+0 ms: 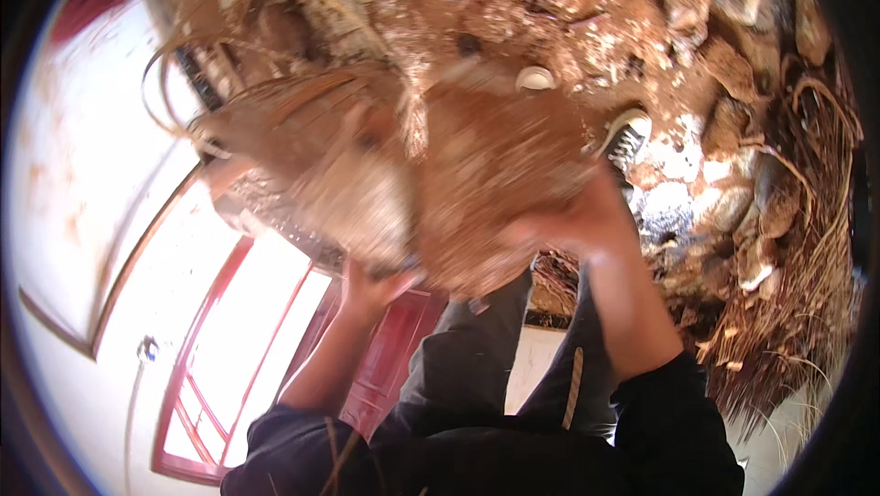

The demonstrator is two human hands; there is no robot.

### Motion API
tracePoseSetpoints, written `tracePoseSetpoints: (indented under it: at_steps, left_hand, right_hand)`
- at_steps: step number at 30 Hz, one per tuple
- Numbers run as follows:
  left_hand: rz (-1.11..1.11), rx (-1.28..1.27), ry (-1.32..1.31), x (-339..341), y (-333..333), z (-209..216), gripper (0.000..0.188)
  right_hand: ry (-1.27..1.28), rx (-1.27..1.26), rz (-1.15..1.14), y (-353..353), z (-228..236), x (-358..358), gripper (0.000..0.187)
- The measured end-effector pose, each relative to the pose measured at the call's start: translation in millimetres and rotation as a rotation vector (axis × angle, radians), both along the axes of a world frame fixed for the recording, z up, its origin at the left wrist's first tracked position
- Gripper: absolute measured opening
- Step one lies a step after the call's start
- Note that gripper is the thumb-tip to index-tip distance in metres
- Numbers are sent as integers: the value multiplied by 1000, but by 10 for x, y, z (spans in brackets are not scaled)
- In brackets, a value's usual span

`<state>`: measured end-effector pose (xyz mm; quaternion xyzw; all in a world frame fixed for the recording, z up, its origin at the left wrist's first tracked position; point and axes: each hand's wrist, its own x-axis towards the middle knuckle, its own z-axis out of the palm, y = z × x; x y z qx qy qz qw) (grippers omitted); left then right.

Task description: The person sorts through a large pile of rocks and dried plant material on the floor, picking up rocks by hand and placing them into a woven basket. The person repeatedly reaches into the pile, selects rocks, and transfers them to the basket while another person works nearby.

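Note:
A bulky brown thing (500, 166), smeared by motion, hangs in front of my body; its kind cannot be made out. My right hand (573, 221) grips its right side, thumb and fingers curled against it. Touching its left is a basket-like thing (302, 129) with curved brown strips and a pale, blurred lower part. My left hand (371, 287) is closed at the lower edge where the two meet, and some of its fingers are hidden underneath. A skin-toned patch (229, 175) at the basket's left edge may be another person's hand, but blur hides it.
Wet brown ground with rubble lies ahead, and a small white cup-like object (534, 79) is on it. Large stones (733, 65) line the right side, above a heap of dry twigs (770, 340). A dark shoe (628, 138) shows beyond my right arm. Red-framed glazing (206, 368) stands at left.

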<state>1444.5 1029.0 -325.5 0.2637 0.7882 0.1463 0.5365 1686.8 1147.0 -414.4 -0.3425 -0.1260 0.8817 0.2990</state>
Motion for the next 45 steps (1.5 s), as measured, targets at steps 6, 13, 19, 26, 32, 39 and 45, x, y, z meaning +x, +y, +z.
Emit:
tracePoseSetpoints:
  at_steps: [6,13,19,26,32,39,45]
  left_hand:
    - [445,-129,370,-817,-471,972,62]
    - [-179,258,767,-267,-87,409,58]
    - [-540,395,478,696,938,-1640,82]
    - [-930,191,749,1126,2440,-3551,88]
    - [-879,52,744,1599,2588,-3992,74]
    - [-996,-33,614,1330,2115,-3914,73]
    - [-277,-44,-16,1308,1567,-2729,59]
  right_hand:
    - [-239,519,422,-376,703,-1737,59]
    - [-475,345,251,-577,-154,-1006,61]
    - [-1713,120,535,340,-1785,923,76]
    - [-1884,336,761,1147,-2857,1516,99]
    - [-2142,374,605,1106,-3382,1746,99]
    - [-1384,-116,274,931,-2680,1534,63]
    - [-1318,47,135,222,-1671,917,66]
